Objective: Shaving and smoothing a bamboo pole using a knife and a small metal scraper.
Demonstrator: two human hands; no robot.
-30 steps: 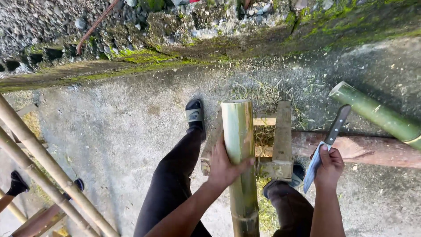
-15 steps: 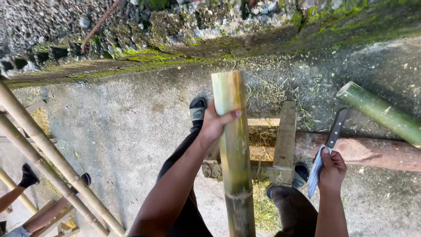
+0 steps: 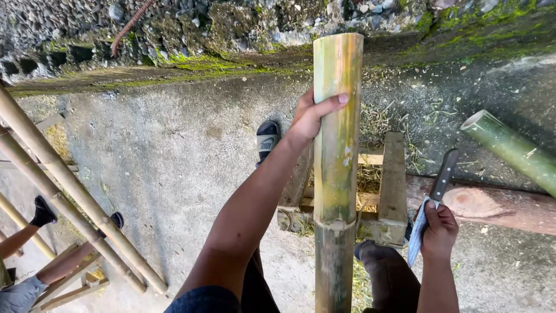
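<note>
Upright in your grip: a bamboo pole, with a knife in the other hand.

Your left hand [image 3: 310, 116] wraps the bamboo pole [image 3: 336, 168] near its cut top, fingers [image 3: 330, 104] clamped round the front of the stalk, which stands vertical and runs down past a node below your grip. Your right hand [image 3: 439, 229] is closed around a knife [image 3: 433, 200] that points up and away from your fingers, well apart from the pole. Beyond your knuckles lies a small wooden frame [image 3: 391, 185] on the concrete ground [image 3: 162, 168], and a reddish log [image 3: 498, 206] stretches off to the right of your knife hand. Above the log rests a green bamboo section [image 3: 512, 150]. Far left of your fingers, pale bamboo poles [image 3: 63, 185] lean.
</note>
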